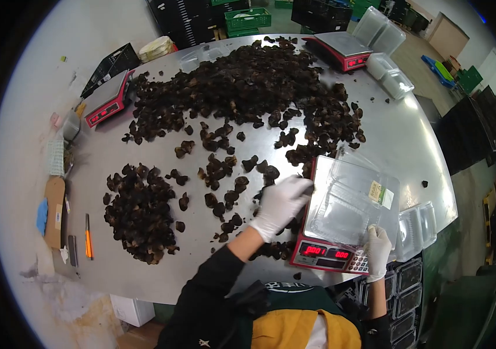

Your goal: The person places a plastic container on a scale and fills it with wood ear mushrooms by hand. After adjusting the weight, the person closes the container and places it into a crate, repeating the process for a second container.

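- near scale (329, 257) — two red LED windows on the front panel; the left looks like "0001" and the right like "0.00". Digits are small, so not certain.
- clear tray (347, 203) on that scale — green-and-white sticker (382, 194) at the right edge, print too small to read
- left scale (106, 104) — red display lit, digits blurred, can't read
- far scale (341, 52) — red readout on the front face, too small to read

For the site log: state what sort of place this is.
Probably a food packing workshop: a metal table heaped with dark fungus-like pieces, red weighing scales around it, clear plastic boxes, and stacked crates behind.
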The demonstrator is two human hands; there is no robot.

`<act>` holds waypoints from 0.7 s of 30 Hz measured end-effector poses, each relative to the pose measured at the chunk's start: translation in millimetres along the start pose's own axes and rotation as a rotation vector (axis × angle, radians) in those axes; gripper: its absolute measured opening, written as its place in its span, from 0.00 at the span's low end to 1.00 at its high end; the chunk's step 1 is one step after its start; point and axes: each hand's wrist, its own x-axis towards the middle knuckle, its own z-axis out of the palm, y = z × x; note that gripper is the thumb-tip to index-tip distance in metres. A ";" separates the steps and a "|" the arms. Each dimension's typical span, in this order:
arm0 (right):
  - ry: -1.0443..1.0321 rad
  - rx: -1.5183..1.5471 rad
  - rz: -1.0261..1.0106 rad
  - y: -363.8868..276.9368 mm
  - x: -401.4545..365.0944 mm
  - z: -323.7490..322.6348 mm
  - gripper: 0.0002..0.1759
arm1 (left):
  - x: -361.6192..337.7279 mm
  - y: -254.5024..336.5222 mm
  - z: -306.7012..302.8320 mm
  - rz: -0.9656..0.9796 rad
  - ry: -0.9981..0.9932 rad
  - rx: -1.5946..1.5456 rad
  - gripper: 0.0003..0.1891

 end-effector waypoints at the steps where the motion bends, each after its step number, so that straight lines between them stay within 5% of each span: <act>1: -0.010 -0.005 -0.003 -2.2 -1.1 4.1 0.16 | 6.4 20.4 7.3 0.109 -0.029 0.028 0.14; 7: -0.044 -0.001 -0.024 -3.2 5.9 20.1 0.15 | 8.7 57.5 64.1 0.397 -0.401 0.253 0.25; 10: -0.073 0.079 -0.016 -1.5 7.4 18.0 0.16 | 2.1 55.6 48.0 0.498 -0.268 0.049 0.25; 13: -0.100 0.098 0.053 -11.3 6.9 13.9 0.15 | -14.6 18.6 4.7 0.226 -0.059 0.042 0.21; 17: -0.098 0.006 0.073 -19.3 4.2 12.0 0.16 | -73.9 -90.0 -52.2 -0.207 0.123 0.567 0.38; 19: -0.101 0.021 0.072 -14.8 5.4 11.6 0.16 | -103.9 -126.2 -69.5 -0.413 -0.003 0.649 0.41; 21: -0.098 0.038 0.068 -14.0 6.1 13.2 0.16 | -107.9 -150.3 -75.5 -0.392 -0.026 0.646 0.40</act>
